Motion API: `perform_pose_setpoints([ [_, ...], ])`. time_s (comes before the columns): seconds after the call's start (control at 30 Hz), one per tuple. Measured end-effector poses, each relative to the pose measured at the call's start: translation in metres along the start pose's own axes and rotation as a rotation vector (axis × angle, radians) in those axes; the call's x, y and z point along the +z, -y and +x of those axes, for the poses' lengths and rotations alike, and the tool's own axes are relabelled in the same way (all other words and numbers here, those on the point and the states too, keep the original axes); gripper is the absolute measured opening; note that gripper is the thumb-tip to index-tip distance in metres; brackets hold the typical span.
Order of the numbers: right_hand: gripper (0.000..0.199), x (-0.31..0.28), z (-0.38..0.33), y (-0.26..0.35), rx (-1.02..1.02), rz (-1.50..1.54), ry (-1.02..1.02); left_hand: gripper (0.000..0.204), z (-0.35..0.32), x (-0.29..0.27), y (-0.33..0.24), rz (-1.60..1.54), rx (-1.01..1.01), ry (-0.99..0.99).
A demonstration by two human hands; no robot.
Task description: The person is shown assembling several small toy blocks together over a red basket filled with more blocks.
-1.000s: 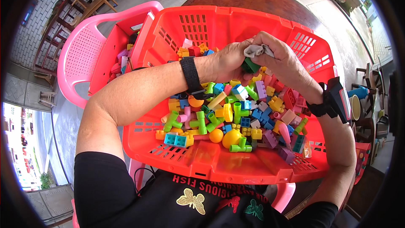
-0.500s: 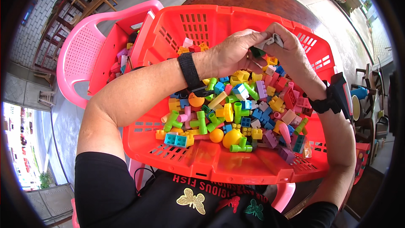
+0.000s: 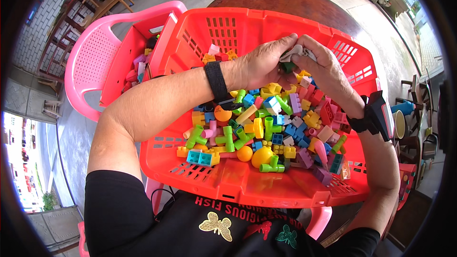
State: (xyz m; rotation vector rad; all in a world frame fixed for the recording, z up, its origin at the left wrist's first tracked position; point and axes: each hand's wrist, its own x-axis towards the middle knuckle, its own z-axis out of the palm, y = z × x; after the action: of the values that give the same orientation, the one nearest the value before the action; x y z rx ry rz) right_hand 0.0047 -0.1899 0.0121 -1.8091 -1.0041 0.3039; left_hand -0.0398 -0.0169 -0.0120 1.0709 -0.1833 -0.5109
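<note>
Left hand: the left hand (image 3: 259,66) was curled, fingers closed on a small grey piece (image 3: 295,53) held at the fingertips, above the far middle of the red basket (image 3: 247,188).
Right hand: the right hand (image 3: 328,74) met the left from the other side, thumb and fingers pinched on the same grey piece; the two hands were pressed together around it.
Piece held: the grey piece was only partly visible between the fingers. A dark green piece (image 3: 288,66) showed just below it. Whether the two were joined could not be told.
Location: the piece was held in the air over the pile of bricks (image 3: 266,128), not resting on it.
Pile: mixed plastic bricks and tube connectors in green, yellow, pink, blue and purple, plus orange balls, filled the basket floor.
Surroundings: a pink plastic chair (image 3: 90,62) stood just beside the basket on the person's left, with more bricks on its seat. A brown round table (image 3: 281,2) lay beyond the basket.
Wrists: a black band (image 3: 216,82) sat on the left wrist, a black device (image 3: 376,116) on the right.
Technique note (judgement): grip looked best kept at the fingertips with both hands braced together, so force ran straight along the pieces, without twisting.
Risk (judgement): a slip would drop the piece into the pile, where it would be hard to find.
</note>
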Motion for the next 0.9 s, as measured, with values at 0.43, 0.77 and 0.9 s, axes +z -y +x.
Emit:
perform_pose_setpoints([
  [0.43, 0.005, -0.008, 0.002, 0.002, 0.070, 0.200, -0.097, 0.043, 0.002, -0.003, -0.002, -0.128, -0.031, -0.136],
  [0.77, 0.011, 0.006, -0.001, 0.004, 0.026, -0.013, -0.021, 0.042, -0.004, -0.007, 0.004, -0.083, -0.130, 0.017],
  [0.9, 0.012, -0.003, 0.000, 0.003, 0.078, 0.094, 0.038, 0.042, -0.002, 0.000, 0.002, -0.091, -0.139, -0.104],
])
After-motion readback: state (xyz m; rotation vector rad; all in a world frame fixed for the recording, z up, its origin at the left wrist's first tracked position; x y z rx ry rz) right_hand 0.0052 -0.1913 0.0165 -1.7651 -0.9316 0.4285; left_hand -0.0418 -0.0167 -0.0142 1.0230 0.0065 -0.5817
